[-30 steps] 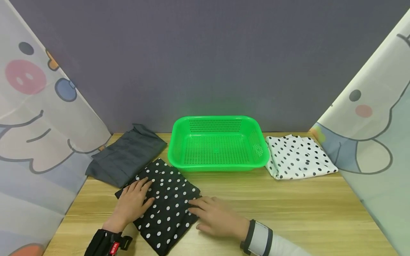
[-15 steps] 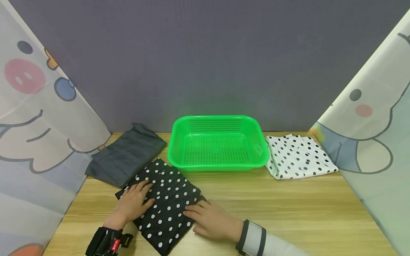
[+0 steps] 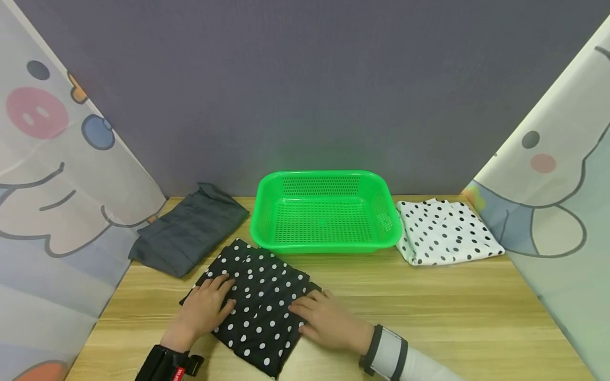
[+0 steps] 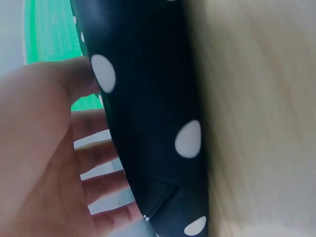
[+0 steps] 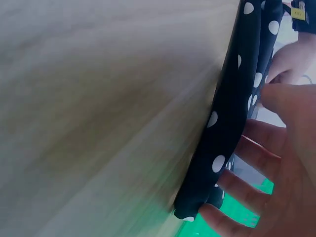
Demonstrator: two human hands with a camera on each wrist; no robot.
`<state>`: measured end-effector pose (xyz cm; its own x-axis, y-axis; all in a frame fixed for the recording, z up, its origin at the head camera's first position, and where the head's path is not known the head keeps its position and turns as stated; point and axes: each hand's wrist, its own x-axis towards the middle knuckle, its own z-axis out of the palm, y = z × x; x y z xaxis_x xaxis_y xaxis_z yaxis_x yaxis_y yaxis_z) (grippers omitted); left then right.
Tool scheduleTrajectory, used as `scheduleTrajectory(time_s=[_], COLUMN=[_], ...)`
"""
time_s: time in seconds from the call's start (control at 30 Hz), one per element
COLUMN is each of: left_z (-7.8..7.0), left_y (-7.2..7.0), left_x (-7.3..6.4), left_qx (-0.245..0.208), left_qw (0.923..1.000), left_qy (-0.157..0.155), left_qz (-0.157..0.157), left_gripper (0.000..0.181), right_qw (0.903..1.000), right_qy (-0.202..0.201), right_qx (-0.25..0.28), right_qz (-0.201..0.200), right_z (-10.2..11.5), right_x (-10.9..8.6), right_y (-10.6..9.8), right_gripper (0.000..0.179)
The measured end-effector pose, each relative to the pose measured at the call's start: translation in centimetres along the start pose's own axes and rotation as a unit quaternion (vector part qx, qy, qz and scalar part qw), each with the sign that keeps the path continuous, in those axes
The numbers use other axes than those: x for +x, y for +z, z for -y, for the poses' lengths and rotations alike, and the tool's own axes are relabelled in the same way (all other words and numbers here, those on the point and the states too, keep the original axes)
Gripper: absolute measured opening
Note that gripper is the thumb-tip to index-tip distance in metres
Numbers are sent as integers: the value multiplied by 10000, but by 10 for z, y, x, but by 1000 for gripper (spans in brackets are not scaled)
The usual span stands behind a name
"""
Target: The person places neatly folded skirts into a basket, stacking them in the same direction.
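Black cloth with white polka dots (image 3: 259,296) lies folded flat on the wooden table, turned at an angle. On its left part rests my left hand (image 3: 205,309), fingers spread and nearly straight. My right hand (image 3: 329,323) touches the cloth's right edge with its fingertips. In the left wrist view the fingers (image 4: 101,153) reach over the thick folded edge of the dotted cloth (image 4: 153,98). The right wrist view has the fingers (image 5: 247,190) lying on top of the layered cloth (image 5: 224,128), with no curl round it.
A green plastic basket (image 3: 324,248) stands at the back middle of the table (image 3: 429,312). Folded dark grey cloth (image 3: 190,230) lies at the back left, close to the dotted one. Folded white cloth with black dots (image 3: 445,233) lies right of the basket.
Over the last half second the black dotted cloth has slid and turned slightly to the right. Both hands have shifted right with it. Basket and other cloths stay put.
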<state>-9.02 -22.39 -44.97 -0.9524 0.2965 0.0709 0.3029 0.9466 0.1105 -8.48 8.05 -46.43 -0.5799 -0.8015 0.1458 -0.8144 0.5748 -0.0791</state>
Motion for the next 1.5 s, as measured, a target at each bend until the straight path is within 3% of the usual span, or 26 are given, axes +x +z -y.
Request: scheduleTrajectory(time_s=[0.67,1.0,1.27,1.5], left_z=[-27,-38,-43,-49], left_y=[1,2,4,4], left_x=[-7,-7,-6,-6], left_qx=[307,48,295,111], left_qw=[9961,9948,9888,9870], left_qy=[670,930,1260,1463], left_qz=[-481,-422,-744,-652], left_gripper=[31,29,26,23], right_qw=[9934,9931,9912,9900], right_qy=[931,1062,1186,1318], right_qx=[625,480,552,497], right_qz=[245,160,225,107], right_z=[-18,-25,-32,-38], right_x=[-22,-29,-38,-44], right_y=[-6,-6,-10,-12], right_gripper=[36,31,34,31])
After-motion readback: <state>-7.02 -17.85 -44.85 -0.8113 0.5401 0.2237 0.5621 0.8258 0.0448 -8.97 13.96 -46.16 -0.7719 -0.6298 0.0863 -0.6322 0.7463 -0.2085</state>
